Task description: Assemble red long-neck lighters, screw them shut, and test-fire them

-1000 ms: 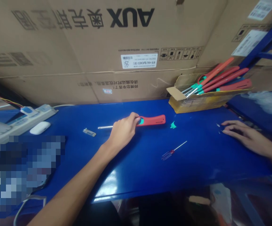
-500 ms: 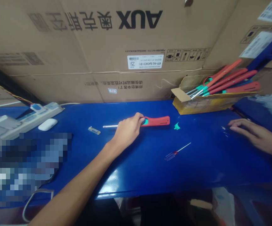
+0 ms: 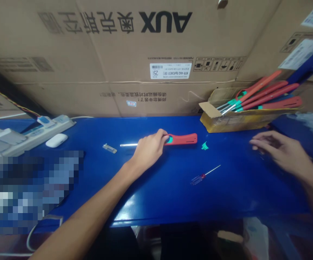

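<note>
My left hand [image 3: 150, 146] is closed round the middle of a red long-nosed gas lighter [image 3: 183, 139], just by its green trigger area. The lighter lies level at the blue table, metal tube pointing left. To its right is a loose green plastic piece [image 3: 205, 145]. My right hand [image 3: 281, 146] hovers over the table's right part, thumb and forefinger pinched together; whatever is between the fingertips is too small to make out. Tiny parts [image 3: 262, 156] lie beneath it, mostly hidden. A screwdriver [image 3: 198, 178] with a clear and red handle rests between the hands, nearer the front edge.
A small clear plastic part [image 3: 109, 148] lies left of the lighter's tip. An open carton [image 3: 234, 122] holds several red lighters at the back right. On the left are a power strip [image 3: 41, 131], a white earphone case [image 3: 56, 140] and a blurred-out item. Large cardboard boxes [image 3: 113, 54] stand behind.
My right hand has lifted from the tiny parts and moved left, fingertips pinched. My left hand keeps its hold on the lighter. The view has shifted slightly.
</note>
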A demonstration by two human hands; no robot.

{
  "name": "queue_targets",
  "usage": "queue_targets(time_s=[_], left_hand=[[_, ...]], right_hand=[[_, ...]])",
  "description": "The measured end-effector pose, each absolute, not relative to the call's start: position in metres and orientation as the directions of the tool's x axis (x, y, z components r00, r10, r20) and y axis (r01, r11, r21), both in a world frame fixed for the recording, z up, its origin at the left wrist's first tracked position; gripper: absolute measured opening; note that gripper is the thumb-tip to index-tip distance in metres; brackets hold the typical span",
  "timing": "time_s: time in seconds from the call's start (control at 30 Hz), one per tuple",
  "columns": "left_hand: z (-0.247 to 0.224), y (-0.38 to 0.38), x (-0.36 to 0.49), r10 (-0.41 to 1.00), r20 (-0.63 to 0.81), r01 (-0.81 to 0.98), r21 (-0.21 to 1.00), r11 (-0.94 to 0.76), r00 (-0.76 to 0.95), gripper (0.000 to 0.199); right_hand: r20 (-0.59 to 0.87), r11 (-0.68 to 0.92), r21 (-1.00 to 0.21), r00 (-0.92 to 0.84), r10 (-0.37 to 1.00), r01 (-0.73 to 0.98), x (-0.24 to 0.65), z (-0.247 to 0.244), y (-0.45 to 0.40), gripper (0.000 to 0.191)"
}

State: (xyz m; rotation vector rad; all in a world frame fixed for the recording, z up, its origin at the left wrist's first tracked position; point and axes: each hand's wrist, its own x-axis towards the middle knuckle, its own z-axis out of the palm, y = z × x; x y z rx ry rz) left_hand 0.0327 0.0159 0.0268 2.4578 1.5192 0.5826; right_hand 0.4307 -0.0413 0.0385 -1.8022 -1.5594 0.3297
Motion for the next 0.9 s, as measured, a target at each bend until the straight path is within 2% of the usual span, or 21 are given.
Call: queue_targets(time_s=[0.13,0.23,0.3,0.4,0.5,0.63,0.7,0.77,0.9], left_hand=[[0.025,0.015,0.034,0.895,0.206,0.809,0.384,-0.446,0.395,0.028],[0.022,0.017,0.034,0.902,0.175,0.824,0.367,-0.431,0.394,0.029],[0.021,0.019,0.032,0.905,0.152,0.837,0.343,-0.425,0.398,0.031],[0.020,0.022,0.028,0.908,0.110,0.854,0.309,-0.419,0.405,0.036],[0.023,0.022,0.025,0.900,0.082,0.858,0.276,-0.433,0.428,0.042],[0.027,0.019,0.023,0.838,0.077,0.807,0.236,-0.542,0.540,0.056],[0.025,0.020,0.022,0.817,0.075,0.792,0.213,-0.573,0.571,0.052],[0.022,0.022,0.019,0.787,0.117,0.766,0.181,-0.617,0.606,0.047],[0.015,0.030,0.011,0.701,0.187,0.693,0.116,-0.711,0.688,0.051]], right_hand=[[0.181,0.134,-0.763,0.009,0.983,0.632,0.377,0.053,-0.032,0.055],[0.215,0.268,-0.818,-0.161,0.963,0.508,0.337,0.060,-0.011,0.041],[0.245,0.329,-0.842,-0.241,0.939,0.428,0.316,0.059,0.007,0.036],[0.256,0.344,-0.875,-0.278,0.926,0.341,0.297,0.049,0.025,0.038],[0.233,0.316,-0.869,-0.249,0.940,0.381,0.293,0.033,0.029,0.038],[0.301,0.351,-0.776,-0.181,0.936,0.525,0.297,0.021,0.023,0.038],[0.318,0.363,-0.741,-0.182,0.931,0.564,0.299,0.020,0.021,0.039],[0.305,0.377,-0.721,-0.221,0.926,0.581,0.299,0.019,0.022,0.038],[0.290,0.458,-0.638,-0.357,0.888,0.620,0.296,0.019,0.023,0.032]])
